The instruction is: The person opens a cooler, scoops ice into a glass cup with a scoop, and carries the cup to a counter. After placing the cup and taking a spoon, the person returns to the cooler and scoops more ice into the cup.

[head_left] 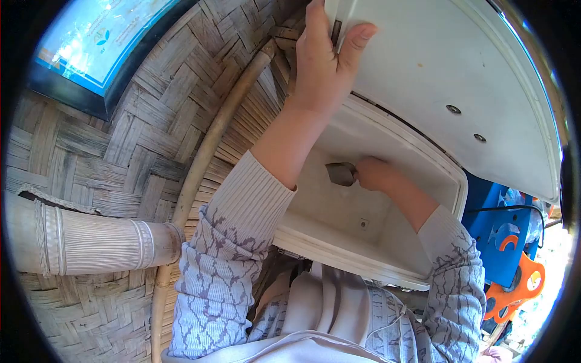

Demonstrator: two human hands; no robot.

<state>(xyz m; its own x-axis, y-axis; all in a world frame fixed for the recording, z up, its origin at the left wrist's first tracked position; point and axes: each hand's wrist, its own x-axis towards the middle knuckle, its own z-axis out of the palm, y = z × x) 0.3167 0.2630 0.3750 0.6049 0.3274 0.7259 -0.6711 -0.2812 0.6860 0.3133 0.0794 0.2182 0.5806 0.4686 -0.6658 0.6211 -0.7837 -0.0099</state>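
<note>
A white cool-box style chest (339, 245) stands with its lid (448, 66) raised. My left hand (330, 60) grips the lid's left edge, thumb on the inner face and fingers behind it. Down inside the chest, my right hand (378, 173) is closed around a small grey metal scoop or cup (342, 173), whose broad end points left. The scoop is close to the chest's inner wall; whether it touches cannot be told. A small round fitting (364, 224) shows on the inside of the chest.
Woven bamboo wall (139, 139) and a curved bamboo pole (212, 139) lie to the left, with a thick bamboo piece (103, 242) below. A framed poster (103, 42) hangs at the upper left. Blue (481, 242) and orange (517, 290) objects stand at the right.
</note>
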